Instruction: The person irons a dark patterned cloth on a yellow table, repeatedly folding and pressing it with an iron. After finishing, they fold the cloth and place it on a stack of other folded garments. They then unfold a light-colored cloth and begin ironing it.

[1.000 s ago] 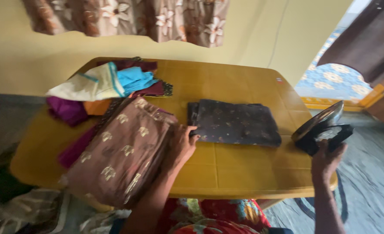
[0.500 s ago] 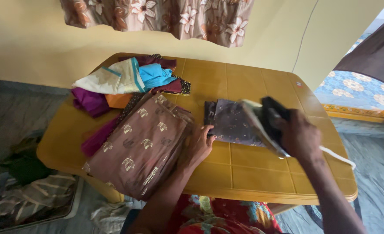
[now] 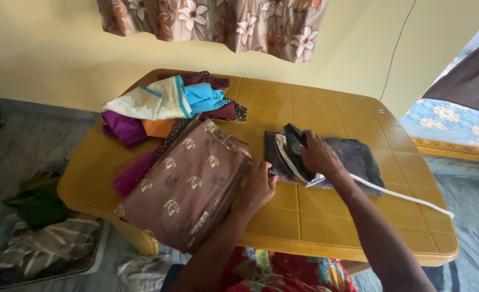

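On yellow table (image 3: 326,221) | right hand (image 3: 318,154) grip clamps iron (image 3: 291,157) on dark cloth (image 3: 358,159) | left hand (image 3: 258,186) flat, fingers spread, beside brown fabric (image 3: 188,181)

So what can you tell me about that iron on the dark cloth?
The iron has a black body and a shiny metal soleplate, tilted so the plate's edge shows toward the left. It sits on the left part of a folded dark patterned cloth on the yellow table. The right hand grips its top, and a white cord trails from it to the right. The left hand rests beside the cloth's left edge.
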